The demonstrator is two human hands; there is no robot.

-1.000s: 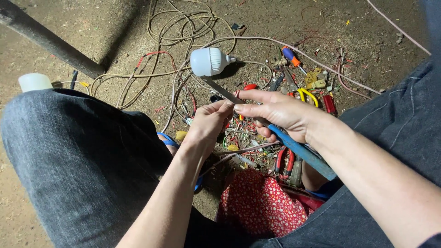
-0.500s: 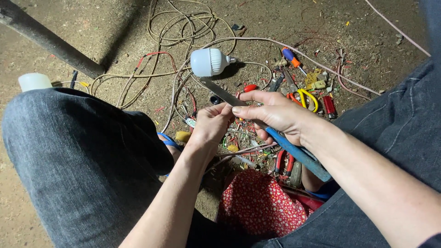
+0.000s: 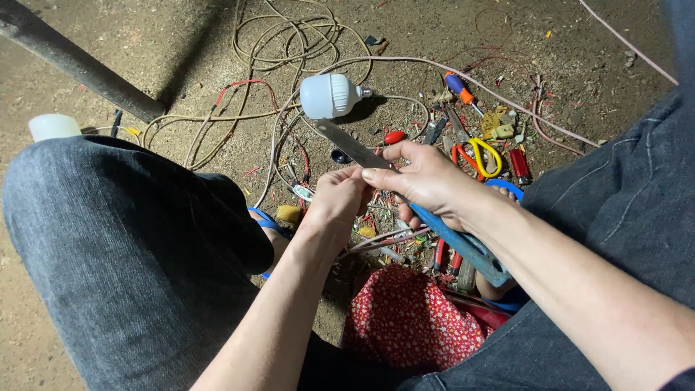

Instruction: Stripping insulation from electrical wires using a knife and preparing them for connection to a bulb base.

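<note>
Knife (image 3: 347, 143) gripped in right hand (image 3: 427, 181), left hand (image 3: 337, 199) pinching wires (image 3: 384, 240) above bare dirt ground (image 3: 181, 43).

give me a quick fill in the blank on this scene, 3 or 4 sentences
1. The right hand grips a knife whose handle is ____ in colour.
2. The bulb on the ground is ____ in colour.
3. The cloth between the knees is red with a ____ pattern.
4. The left hand pinches something under the blade; what it is ____ be told.

Missing words: blue; white; flower; cannot
</note>
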